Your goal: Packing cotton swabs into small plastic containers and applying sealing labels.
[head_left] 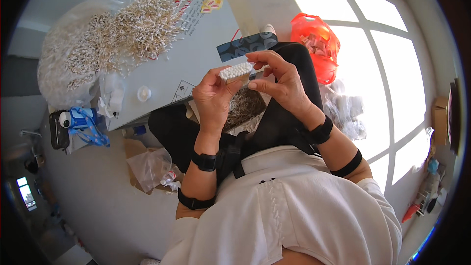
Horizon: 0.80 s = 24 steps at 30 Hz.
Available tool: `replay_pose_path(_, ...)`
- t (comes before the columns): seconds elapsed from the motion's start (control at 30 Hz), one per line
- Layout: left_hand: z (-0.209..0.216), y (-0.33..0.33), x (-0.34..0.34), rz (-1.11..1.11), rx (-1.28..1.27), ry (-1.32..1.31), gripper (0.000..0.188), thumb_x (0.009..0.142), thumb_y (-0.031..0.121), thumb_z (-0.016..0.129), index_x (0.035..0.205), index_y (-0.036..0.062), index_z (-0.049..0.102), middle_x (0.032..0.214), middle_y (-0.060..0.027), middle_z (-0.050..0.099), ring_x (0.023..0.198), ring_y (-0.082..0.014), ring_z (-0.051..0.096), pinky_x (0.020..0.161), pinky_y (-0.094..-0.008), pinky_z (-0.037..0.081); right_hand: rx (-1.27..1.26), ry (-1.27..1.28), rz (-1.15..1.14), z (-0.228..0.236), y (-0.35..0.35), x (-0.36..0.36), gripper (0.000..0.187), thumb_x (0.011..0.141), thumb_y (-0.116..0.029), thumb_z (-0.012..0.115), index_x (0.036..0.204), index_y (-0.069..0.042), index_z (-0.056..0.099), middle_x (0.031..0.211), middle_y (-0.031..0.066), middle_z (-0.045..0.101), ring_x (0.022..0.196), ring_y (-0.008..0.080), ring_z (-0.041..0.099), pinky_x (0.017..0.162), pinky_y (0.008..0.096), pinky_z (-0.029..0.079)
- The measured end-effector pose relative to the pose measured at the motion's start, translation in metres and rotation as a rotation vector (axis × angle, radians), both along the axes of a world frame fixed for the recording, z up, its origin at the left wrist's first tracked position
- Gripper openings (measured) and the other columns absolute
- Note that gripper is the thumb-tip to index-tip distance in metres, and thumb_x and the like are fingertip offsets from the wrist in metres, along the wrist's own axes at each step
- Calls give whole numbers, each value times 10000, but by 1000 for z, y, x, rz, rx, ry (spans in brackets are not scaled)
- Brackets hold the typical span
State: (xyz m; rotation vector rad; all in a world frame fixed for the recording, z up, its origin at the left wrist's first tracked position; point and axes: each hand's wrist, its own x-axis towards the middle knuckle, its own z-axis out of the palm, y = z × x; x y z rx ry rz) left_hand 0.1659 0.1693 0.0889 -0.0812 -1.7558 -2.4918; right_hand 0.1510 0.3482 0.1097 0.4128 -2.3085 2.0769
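My left hand (pixel 214 97) is closed around a bundle of cotton swabs (pixel 236 71), its packed white tips facing up. At the bundle's right end is my right hand (pixel 280 79), thumb and forefinger apart. The forefinger's tip is close to the bundle's top corner and the thumb lies lower; whether they touch it I cannot tell. Below my hands, between my legs, a box holds a mass of loose swabs (pixel 244 108). A large heap of loose swabs (pixel 147 24) spreads over the grey-white table (pixel 169 76), partly in a clear plastic bag (pixel 54 64).
Small yellow-and-white packets (pixel 212 1) lie at the table's far edge. A small round white container (pixel 143 93) stands nearer me. On the right floor sit a red plastic bag (pixel 321 44) and clear bags (pixel 346 113). Lower left is a cardboard box (pixel 135 154) with plastic inside.
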Motion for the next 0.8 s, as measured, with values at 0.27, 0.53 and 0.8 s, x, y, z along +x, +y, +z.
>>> replay_pose_path(0.27, 47, -13, 19, 11, -424, 425, 341, 756, 10, 794, 1075, 16, 672, 1052, -75, 661, 962, -161, 618, 831, -297, 513, -137, 167, 85, 25, -7, 22, 306, 744, -26, 796, 1037, -44, 712, 1033, 24, 621, 859, 103, 561, 721, 240, 443)
replay_pose_path(0.53, 74, -19, 30, 67, -742, 613, 358, 678, 60, 838, 995, 12, 678, 978, -86, 635, 898, -249, 611, 778, -330, 509, -90, 211, 113, 40, -5, 36, 325, 735, 84, 726, 1039, -31, 710, 1045, 54, 616, 843, 106, 591, 714, 235, 480)
replay_pose_path(0.8, 75, -19, 39, 117, -761, 621, 336, 679, 85, 842, 957, 11, 670, 946, -77, 624, 878, -247, 609, 756, -336, 509, -7, 335, 137, 46, -8, 39, 348, 715, 126, 681, 1034, -12, 704, 1042, 79, 631, 811, 122, 613, 692, 238, 495)
